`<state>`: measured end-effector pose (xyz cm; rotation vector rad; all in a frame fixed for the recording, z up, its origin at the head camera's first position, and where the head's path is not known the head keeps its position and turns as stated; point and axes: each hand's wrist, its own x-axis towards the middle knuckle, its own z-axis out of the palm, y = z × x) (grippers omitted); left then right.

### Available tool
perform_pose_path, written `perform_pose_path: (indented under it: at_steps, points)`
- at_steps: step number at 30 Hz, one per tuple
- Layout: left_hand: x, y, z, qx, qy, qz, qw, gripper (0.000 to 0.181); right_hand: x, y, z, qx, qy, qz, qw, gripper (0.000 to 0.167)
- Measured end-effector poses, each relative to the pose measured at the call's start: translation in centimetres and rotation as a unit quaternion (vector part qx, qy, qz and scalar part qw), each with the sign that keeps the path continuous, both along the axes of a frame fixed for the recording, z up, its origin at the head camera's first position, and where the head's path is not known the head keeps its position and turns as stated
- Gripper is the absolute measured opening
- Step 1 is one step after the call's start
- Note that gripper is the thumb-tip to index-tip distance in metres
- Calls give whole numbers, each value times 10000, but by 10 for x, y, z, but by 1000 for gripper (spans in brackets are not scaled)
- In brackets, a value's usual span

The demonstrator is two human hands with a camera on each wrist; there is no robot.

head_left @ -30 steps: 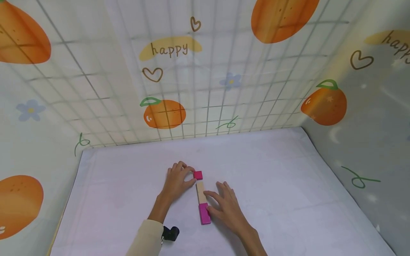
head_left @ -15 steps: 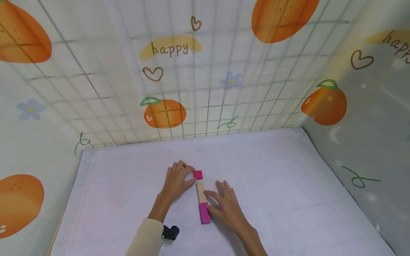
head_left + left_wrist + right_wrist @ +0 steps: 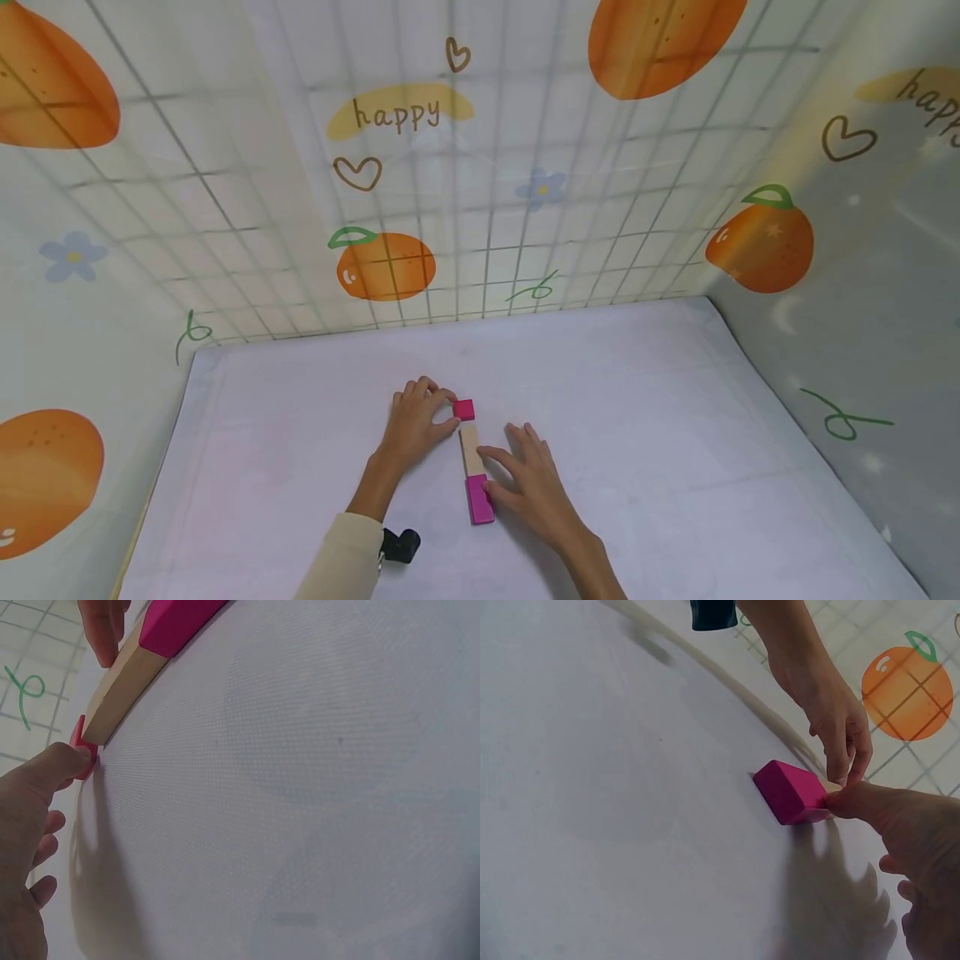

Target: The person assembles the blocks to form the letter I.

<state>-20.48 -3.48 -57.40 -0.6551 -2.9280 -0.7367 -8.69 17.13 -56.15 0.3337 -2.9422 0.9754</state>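
Observation:
A row of blocks stands on the white cloth in the head view: a small red block [image 3: 464, 409] at the far end, a plain wooden block [image 3: 471, 451] in the middle and a magenta block [image 3: 480, 500] nearest me. My left hand [image 3: 413, 426] pinches the red block between thumb and index finger. At the row's right side is my right hand [image 3: 534, 486], its thumb against the magenta block and its index finger at the wooden block. In the right wrist view the thumb [image 3: 855, 801] partly hides the wooden block.
White cloth [image 3: 660, 433] covers the tabletop around the blocks. Behind it hangs a grid-patterned curtain [image 3: 487, 208] printed with oranges, and more curtain stands at both sides. A black wrist device [image 3: 401, 546] sits by the left cuff.

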Motion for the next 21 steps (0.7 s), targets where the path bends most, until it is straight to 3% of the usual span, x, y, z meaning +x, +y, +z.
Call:
perform_pose_path:
  at_steps: [11, 16, 21]
  points:
    - [-3, -5, -5, -149, 13, 39, 9999, 34, -1, -3, 3, 46, 152, 58, 9999, 41]
    - [-2, -8, -2, -153, -10, 24, 9999, 42, -2, -1, 5, 41, 178, 82, 9998, 46]
    - [-1, -13, 3, -197, 97, -58, 9997, 43, -2, 2, 8, -105, 479, 49, 9988, 50]
